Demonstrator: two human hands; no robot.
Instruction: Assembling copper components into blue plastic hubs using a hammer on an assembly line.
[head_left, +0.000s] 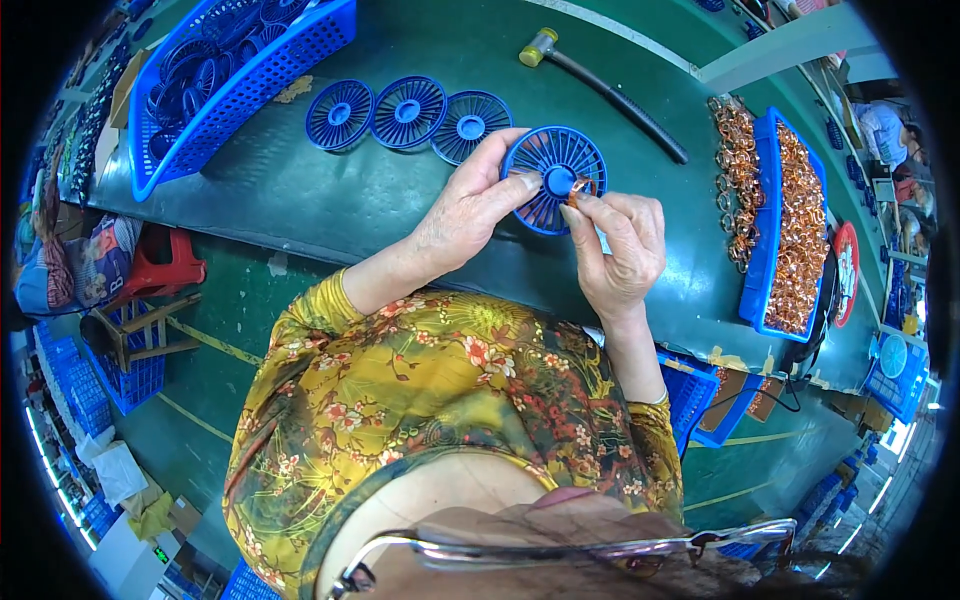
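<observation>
My left hand [482,200] grips the left rim of a round blue plastic fan grille [556,145], tilted up above the table's near edge. Its thumb lies across the spokes close to the solid hub. Between the thumb and forefinger of my right hand [620,240] is a small copper-coloured ring [581,190], held against the grille just right of the hub. Whether the ring is seated there I cannot tell. Three more such grilles lie in a row beyond my left hand: a left grille [340,114], a middle grille [409,111] and a right grille [470,127].
A blue basket [250,90] of grilles stands at the far left. A hammer [610,92] with a yellow head lies at the back. On the right, a blue tray [762,230] holds many copper rings, with loose rings [737,180] beside it. A red stool [165,265] stands left below the table.
</observation>
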